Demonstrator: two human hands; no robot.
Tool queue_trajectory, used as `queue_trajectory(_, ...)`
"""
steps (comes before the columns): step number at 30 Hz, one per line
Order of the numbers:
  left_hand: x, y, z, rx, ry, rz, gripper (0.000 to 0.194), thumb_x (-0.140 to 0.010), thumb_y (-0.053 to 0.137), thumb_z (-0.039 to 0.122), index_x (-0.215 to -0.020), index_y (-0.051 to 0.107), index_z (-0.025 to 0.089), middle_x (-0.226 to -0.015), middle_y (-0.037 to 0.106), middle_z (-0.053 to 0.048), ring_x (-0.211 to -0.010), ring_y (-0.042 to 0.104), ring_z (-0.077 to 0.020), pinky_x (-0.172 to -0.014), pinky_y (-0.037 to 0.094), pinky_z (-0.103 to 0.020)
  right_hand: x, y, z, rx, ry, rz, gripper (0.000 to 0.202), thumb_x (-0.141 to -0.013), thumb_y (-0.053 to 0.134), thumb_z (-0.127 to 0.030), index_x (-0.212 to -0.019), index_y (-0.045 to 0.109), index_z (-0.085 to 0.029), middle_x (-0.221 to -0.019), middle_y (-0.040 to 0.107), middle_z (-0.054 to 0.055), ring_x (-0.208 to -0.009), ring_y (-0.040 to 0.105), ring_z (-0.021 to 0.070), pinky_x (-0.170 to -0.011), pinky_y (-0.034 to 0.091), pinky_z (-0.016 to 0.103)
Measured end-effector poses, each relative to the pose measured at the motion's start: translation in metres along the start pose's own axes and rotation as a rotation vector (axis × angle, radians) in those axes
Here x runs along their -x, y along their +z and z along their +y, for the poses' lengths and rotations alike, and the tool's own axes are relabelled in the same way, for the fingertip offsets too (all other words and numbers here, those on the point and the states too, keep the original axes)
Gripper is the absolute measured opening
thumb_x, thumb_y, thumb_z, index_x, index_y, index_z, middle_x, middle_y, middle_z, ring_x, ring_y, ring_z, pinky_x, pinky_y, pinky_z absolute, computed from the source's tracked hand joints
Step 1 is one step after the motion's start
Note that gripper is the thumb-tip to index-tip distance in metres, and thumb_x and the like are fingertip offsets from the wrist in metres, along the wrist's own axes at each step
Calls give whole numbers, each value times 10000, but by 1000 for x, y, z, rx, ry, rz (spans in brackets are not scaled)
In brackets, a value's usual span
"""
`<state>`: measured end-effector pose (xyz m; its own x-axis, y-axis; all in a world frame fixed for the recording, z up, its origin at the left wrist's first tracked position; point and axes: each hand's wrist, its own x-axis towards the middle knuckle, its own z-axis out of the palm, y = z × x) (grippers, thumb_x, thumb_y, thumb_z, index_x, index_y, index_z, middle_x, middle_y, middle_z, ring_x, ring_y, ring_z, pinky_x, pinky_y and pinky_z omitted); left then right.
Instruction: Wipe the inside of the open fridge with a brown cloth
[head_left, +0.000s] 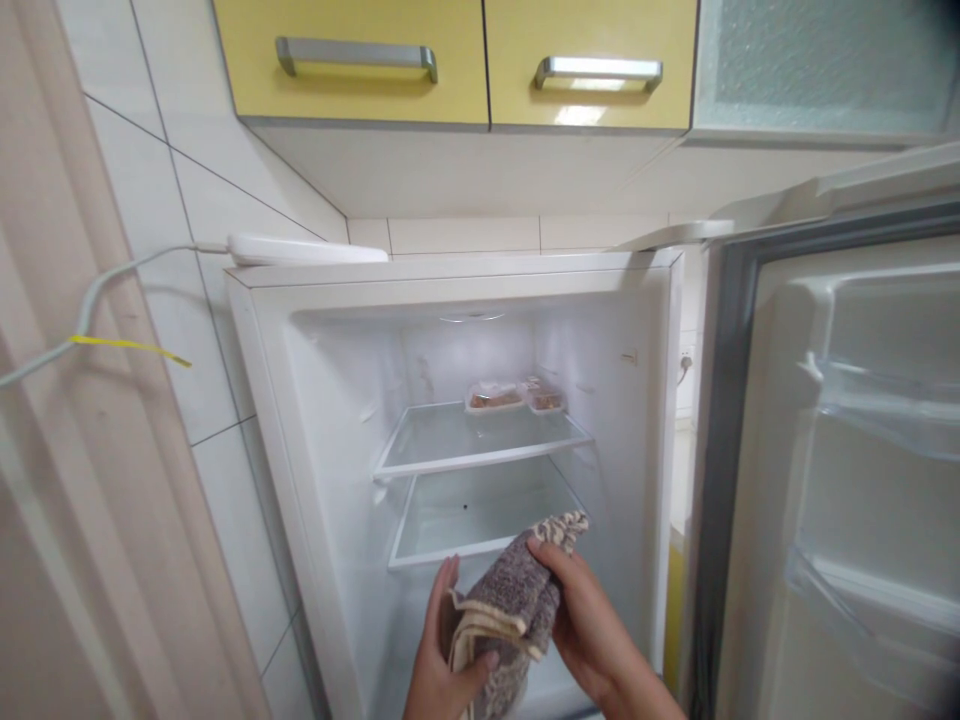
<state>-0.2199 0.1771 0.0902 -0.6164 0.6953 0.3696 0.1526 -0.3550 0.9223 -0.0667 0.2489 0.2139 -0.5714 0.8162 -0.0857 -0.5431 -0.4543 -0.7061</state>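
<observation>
A folded grey-brown cloth with cream edges is held between my two hands, in front of the open fridge. My left hand grips its lower left side, thumb on the front and fingers behind. My right hand holds the upper right part, with the thumb on top. Behind the cloth are two glass shelves; the upper shelf bears two clear packs of food at the back. A small dark speck lies on the lower shelf.
The fridge door stands open at the right, with clear door racks. Yellow cupboards hang above. A white flat device with a cable sits on the fridge top. At the left are a tiled wall and a pinkish curtain-like surface.
</observation>
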Motion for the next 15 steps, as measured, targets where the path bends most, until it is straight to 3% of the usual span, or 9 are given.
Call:
queue_trajectory(3, -14, -4, 20, -37, 15, -58, 932, -535, 909, 507, -1362, 577, 232, -1476, 590, -124, -1388, 529, -335, -1161, 443, -380, -1, 5, -4, 13, -2, 19, 493, -577, 893, -484, -861, 638, -171, -749, 677, -13, -729, 628, 150, -721, 506, 261)
queue_trajectory(7, -17, -9, 34, -153, -124, -98, 677, -524, 928, 432, -1124, 724, 195, -1179, 767, -110, -1149, 685, -331, -1072, 522, -403, -6, 4, -2, 18, -29, 27, 440, -616, 864, -477, -824, 614, -181, -687, 642, -30, -678, 619, 154, -679, 488, 269)
queue_trajectory(11, -4, -2, 24, -122, -240, -106, 591, -575, 887, 508, -1045, 746, 179, -1110, 788, -128, -1120, 696, -356, -1083, 509, -470, -7, 1, 6, 24, -43, 62, 423, -664, 835, -484, -877, 603, -200, -722, 672, -29, -650, 617, 154, -639, 471, 267)
queue_trajectory(15, 14, 21, 1, 162, -360, -177, 682, -502, 919, 535, -1058, 747, 180, -1157, 772, -148, -1208, 661, -382, -1167, 416, -520, -7, 5, 17, 8, -63, 78, 432, -659, 832, -497, -893, 603, -215, -713, 664, -44, -676, 628, 158, -638, 469, 257)
